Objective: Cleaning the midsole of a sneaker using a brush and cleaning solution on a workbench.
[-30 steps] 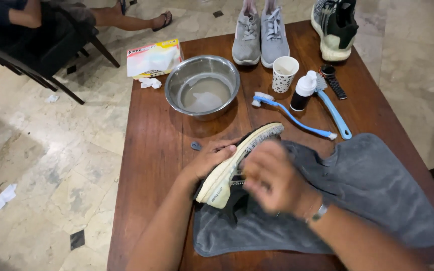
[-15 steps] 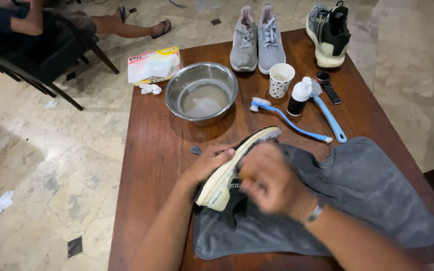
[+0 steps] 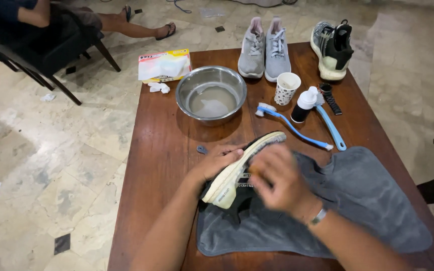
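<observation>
Left hand (image 3: 220, 159): closed on a dark sneaker with a cream sole (image 3: 242, 168), holding it on its side, sole turned left, at the near middle of the brown wooden desk (image 3: 159, 150). Right hand (image 3: 276, 178): blurred, pressed against the shoe's upper; fingers curled, but whether they grip anything cannot be told; a metal bracelet (image 3: 319, 217) sits on the wrist. Grey towel (image 3: 357, 200): spread under the shoe and across the near right of the desk. Steel bowl (image 3: 211, 95): far centre, holding cloudy water. Blue-handled brush (image 3: 290, 125): lying just right of the bowl, with a second blue handle (image 3: 331, 129) beside it. Black bottle with white cap (image 3: 304, 105) and spotted paper cup (image 3: 287, 88): standing between the bowl and the far right edge. Pair of grey sneakers (image 3: 264, 48): far edge, toes pointing near. Black-and-grey sneaker pair (image 3: 332, 42): far right corner. Tissue pack (image 3: 164, 65): far left corner. A seated person's legs (image 3: 136, 25) appear beyond the desk, far left.
</observation>
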